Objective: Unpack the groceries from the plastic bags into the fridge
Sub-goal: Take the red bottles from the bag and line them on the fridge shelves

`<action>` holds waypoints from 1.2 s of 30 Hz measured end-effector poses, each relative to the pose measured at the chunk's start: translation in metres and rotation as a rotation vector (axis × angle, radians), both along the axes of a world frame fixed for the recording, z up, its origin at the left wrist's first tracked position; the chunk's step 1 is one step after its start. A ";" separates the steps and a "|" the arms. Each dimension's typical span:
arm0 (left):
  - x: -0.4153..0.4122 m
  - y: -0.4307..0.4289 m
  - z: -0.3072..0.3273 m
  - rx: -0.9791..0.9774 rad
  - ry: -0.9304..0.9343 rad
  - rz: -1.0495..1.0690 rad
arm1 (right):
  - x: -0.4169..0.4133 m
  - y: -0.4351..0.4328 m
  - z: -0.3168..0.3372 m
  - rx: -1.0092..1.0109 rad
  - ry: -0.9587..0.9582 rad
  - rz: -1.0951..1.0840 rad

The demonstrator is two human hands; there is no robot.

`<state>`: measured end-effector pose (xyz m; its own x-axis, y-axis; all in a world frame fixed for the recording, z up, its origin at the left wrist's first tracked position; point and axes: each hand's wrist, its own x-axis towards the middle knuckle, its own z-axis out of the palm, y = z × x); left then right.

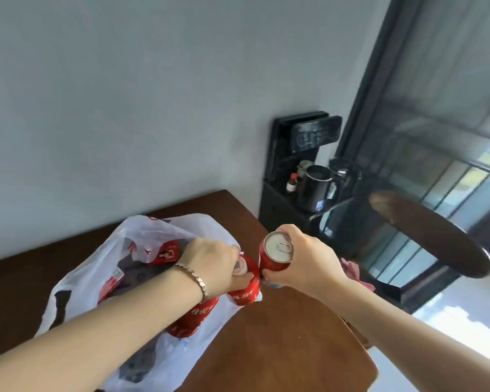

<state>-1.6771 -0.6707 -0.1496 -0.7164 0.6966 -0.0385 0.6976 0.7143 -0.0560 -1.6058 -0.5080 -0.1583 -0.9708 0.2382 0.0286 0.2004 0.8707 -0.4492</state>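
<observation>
A white plastic bag with red print lies open on a brown wooden table. My left hand, with a bracelet on its wrist, grips the top of a red can at the bag's right edge. A second red can lies under my left wrist, partly hidden. My right hand holds another red can above the table, with its silver top toward me. Dark items show inside the bag. No fridge is in view.
A black water dispenser stand with a black kettle and a small brown bottle stands against the grey wall. A dark wooden chair back sits right of the table, before a glass door. A pink cloth lies by the chair.
</observation>
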 end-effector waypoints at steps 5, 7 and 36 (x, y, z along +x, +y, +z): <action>0.049 0.065 0.019 0.005 0.055 -0.350 | 0.096 0.040 0.019 0.054 -0.024 -0.314; 0.080 0.102 0.028 0.035 0.088 -0.510 | 0.149 0.062 0.028 0.073 -0.030 -0.480; 0.897 0.461 0.116 0.392 -0.033 -1.779 | 0.971 0.167 0.113 0.313 -0.169 -1.984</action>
<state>-0.7801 -0.2099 -0.0339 0.8029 0.5154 0.2995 0.5547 -0.8300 -0.0588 -0.6352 -0.3407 -0.0451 0.5831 0.7798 0.2279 0.8102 -0.5379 -0.2328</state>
